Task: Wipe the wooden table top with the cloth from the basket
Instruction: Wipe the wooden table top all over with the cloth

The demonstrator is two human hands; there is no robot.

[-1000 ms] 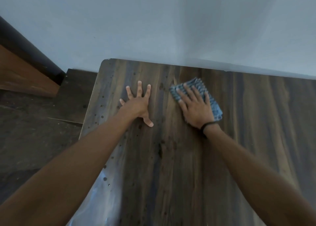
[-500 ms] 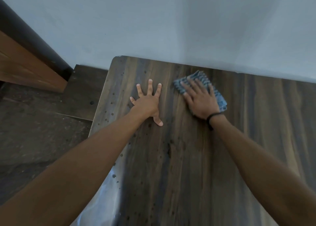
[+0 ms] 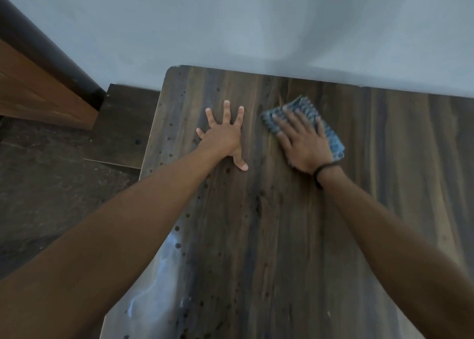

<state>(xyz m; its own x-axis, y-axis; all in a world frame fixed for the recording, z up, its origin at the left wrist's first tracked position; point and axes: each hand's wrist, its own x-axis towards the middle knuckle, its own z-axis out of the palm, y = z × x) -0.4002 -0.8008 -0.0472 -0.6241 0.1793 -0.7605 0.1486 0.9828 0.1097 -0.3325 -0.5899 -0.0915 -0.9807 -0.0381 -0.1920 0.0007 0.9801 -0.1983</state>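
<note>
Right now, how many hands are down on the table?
2. The left hand lies flat with spread fingers on the bare table top, near its left edge. The right hand presses flat on the blue cloth, further right, near the wall.

It looks like a room in a home: a dark wooden table (image 3: 282, 236) set against a plain pale wall (image 3: 256, 25), a dark floor (image 3: 51, 184) below, and brown wooden furniture (image 3: 33, 95) at the left.

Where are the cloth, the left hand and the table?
cloth (image 3: 334, 143): head view, its uncovered blue right edge.
left hand (image 3: 221, 140): head view, back of the hand.
table (image 3: 282, 249): head view, bare wood near the middle.
</note>
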